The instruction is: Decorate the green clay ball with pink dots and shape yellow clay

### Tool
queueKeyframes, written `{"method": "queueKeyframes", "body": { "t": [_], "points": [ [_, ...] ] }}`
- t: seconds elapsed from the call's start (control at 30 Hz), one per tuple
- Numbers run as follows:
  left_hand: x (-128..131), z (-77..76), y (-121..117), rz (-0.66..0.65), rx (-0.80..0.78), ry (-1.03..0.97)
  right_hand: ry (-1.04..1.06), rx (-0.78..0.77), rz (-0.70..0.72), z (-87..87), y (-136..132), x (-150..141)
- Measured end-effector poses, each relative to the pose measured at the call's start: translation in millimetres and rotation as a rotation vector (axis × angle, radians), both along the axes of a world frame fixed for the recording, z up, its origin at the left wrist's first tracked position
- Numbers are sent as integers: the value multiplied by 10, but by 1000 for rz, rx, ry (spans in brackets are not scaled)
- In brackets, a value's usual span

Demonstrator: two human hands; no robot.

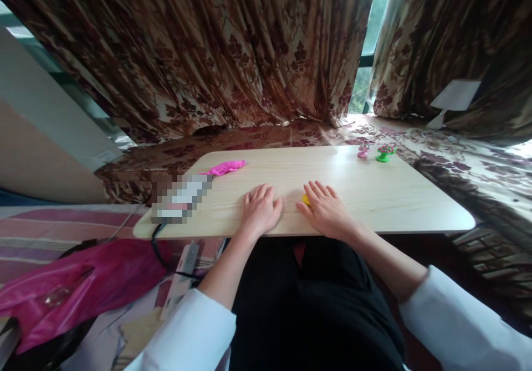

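My left hand (260, 210) lies palm down near the front edge of a pale wooden table (274, 166), fingers stretched out, with nothing visible in it. To its right, my right hand (325, 207) rests palm down too, its fingers extended. A small yellow object (306, 200) shows between the thumb and index finger of that hand. Most of it is hidden under the hand, so its kind cannot be made out. Farther back stand a small pink knobbly figure (363, 151) and a green one (385, 153) with a pink-dotted top.
At the table's left lie a bright pink limp item (226, 168) and a blurred-out device (182, 199) with a black cable. A magenta bag (87, 282) and a power strip (190, 257) are below left. A white lamp (455, 97) stands by the curtains (249, 50).
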State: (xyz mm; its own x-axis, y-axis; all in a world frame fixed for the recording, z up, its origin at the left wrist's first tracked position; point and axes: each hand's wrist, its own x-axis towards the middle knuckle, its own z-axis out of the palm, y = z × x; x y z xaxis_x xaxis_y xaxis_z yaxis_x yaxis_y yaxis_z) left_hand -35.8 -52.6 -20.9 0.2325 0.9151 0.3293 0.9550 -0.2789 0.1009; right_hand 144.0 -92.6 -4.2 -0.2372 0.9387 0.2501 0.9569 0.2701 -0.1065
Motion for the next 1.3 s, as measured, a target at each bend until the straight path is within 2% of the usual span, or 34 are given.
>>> {"method": "queueKeyframes", "body": {
  "t": [0.1, 0.2, 0.27, 0.43, 0.53, 0.63, 0.7, 0.8, 0.87, 0.9, 0.93, 1.0, 1.13, 1.2, 1.27, 1.3],
  "points": [
    [2, -4, -1, 1, 0, 2, -32, 4, 69, -33, -421, 89],
    [5, -8, 1, 0, -2, 9, -35, -8, 93, -56, -472, 124],
    [10, -10, 6, 6, -9, 18, -20, -12, 65, -52, -255, 92],
    [15, -8, 28, 1, -9, 40, 9, -115, -79, 78, 620, -62],
    [12, -1, 30, -7, -12, 39, 11, -154, -129, 151, 809, -104],
    [15, 11, 11, 0, -10, 28, 9, -87, -71, 121, 520, -73],
    [18, 22, -7, 8, -11, 15, 0, -13, 4, 63, 135, -7],
    [19, 40, -30, 13, -13, -5, -40, 10, 113, -9, -454, 118],
    [17, 48, -38, 13, -14, -11, -53, 7, 147, -34, -671, 167],
    [16, 49, -40, 11, -13, -13, -55, 6, 146, -40, -692, 169],
    [14, 49, -40, 10, -13, -12, -56, 5, 133, -42, -651, 157],
    [11, 46, -36, 12, -12, -9, -53, -2, 90, -26, -397, 95],
    [5, 35, -21, 10, -2, -1, -51, -85, 2, 96, 421, -68],
    [3, 35, -19, 6, -2, -3, -47, -93, -12, 163, 717, -121],
    [1, 39, -22, 5, -5, -8, -42, -79, -22, 186, 809, -144],
    [1, 41, -26, 5, -6, -10, -40, -68, -22, 174, 769, -143]
  ]
}}
